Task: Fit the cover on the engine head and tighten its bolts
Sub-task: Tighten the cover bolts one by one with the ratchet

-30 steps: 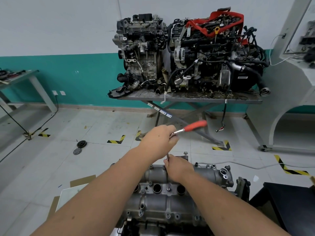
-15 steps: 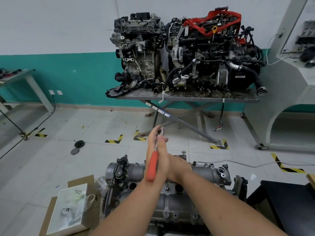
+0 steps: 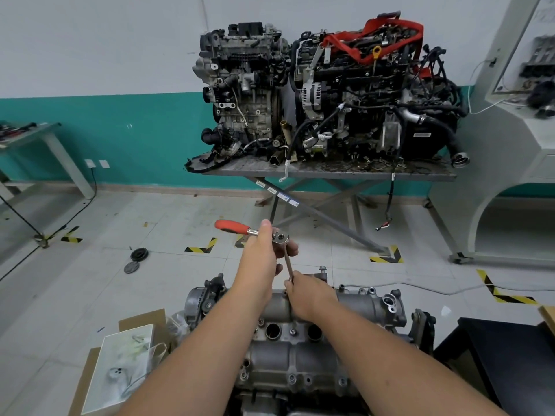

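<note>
**Orange-Handled Ratchet Held Over the Cam Cover**

Orange rubber marked the handle of the ratchet [image 3: 251, 232], which pointed left while the left hand [image 3: 264, 259] gripped it just beside the chrome head. A thin extension bar [image 3: 288, 265] ran down from that head to the far edge of the grey metal cover [image 3: 300, 349], which sat on the engine head at the bottom centre. The right hand [image 3: 310, 295] curled around the bar's lower end, hiding the socket and the bolt beneath it. Both forearms crossed the cover and screened much of its near side.

Left of the engine stood a cardboard box [image 3: 120, 364] with a white pack in it. Beyond, two assembled engines [image 3: 324, 94] rested on a steel table [image 3: 330, 172] against the teal-and-white wall. A black pulley [image 3: 139, 254] lay on the tiled floor.
</note>
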Available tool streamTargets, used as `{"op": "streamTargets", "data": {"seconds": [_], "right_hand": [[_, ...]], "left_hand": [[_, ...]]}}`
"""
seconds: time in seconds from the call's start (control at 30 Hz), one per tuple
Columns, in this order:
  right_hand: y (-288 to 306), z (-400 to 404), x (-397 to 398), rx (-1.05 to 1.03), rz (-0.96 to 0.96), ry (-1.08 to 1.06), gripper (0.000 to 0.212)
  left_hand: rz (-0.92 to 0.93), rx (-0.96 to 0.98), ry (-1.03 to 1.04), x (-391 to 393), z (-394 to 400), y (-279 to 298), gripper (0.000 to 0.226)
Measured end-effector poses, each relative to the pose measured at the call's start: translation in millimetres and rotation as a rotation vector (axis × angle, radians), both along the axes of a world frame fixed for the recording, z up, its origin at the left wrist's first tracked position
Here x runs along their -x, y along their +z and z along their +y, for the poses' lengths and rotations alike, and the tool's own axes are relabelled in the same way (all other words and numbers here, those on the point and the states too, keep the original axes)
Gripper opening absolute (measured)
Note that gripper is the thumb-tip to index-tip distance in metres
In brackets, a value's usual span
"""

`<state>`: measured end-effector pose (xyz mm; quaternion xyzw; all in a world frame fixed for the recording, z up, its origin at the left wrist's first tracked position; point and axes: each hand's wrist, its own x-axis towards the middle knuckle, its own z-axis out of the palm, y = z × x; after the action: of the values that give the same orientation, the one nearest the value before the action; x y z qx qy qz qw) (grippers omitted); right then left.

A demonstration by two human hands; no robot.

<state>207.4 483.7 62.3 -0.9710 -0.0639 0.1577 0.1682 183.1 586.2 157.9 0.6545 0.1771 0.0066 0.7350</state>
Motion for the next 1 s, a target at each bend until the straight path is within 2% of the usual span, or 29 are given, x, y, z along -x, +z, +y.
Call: {"op": "streamTargets", "data": {"seconds": [0.27, 0.4, 0.47, 0.57, 0.63, 0.7, 0.77, 0.83, 0.87, 0.93, 1.0], "right_hand": [[0, -1, 1, -0.022, -0.017, -0.006, 0.031], [-1, -2, 2, -0.037, -0.017, 0.009, 0.032], [0, -2, 2, -0.043, -0.022, 0.015, 0.032], [-1, -4, 1, -0.062, -0.024, 0.026, 0.032], [-1, -5, 1, -0.071, -0.022, 0.025, 0.031], [-1, -5, 2, -0.072, -0.018, 0.020, 0.032], [-1, -4, 3, -0.077, -0.025, 0.006, 0.033], [0, -2, 3, -0.081, -0.022, -0.012, 0.031], [0, -2, 4, -0.101, -0.021, -0.010, 0.031], [1, -3, 3, -0.189, 0.030, -0.045, 0.035], [2, -3, 3, -0.220, 0.061, -0.045, 0.034]], "left_hand": [[0.110, -0.210, -0.125, -15, 5, 24, 0.022], [0.122, -0.432, -0.203, -21, 2, 38, 0.018], [0.070, -0.653, -0.304, -25, 1, 45, 0.017], [-0.070, -1.197, -0.459, -29, -3, 48, 0.019], [-0.244, -1.467, -0.505, -27, -4, 41, 0.025], [-0.456, -1.610, -0.482, -21, -2, 29, 0.040], [-0.674, -1.623, -0.347, -14, 2, 16, 0.047], [-0.846, -1.509, -0.158, -11, 4, 3, 0.055], [-0.868, -1.438, -0.094, -10, 3, -4, 0.058], [-0.794, -1.279, -0.076, -3, 1, -17, 0.061], [-0.648, -0.906, -0.123, 5, -2, -25, 0.049]]}}
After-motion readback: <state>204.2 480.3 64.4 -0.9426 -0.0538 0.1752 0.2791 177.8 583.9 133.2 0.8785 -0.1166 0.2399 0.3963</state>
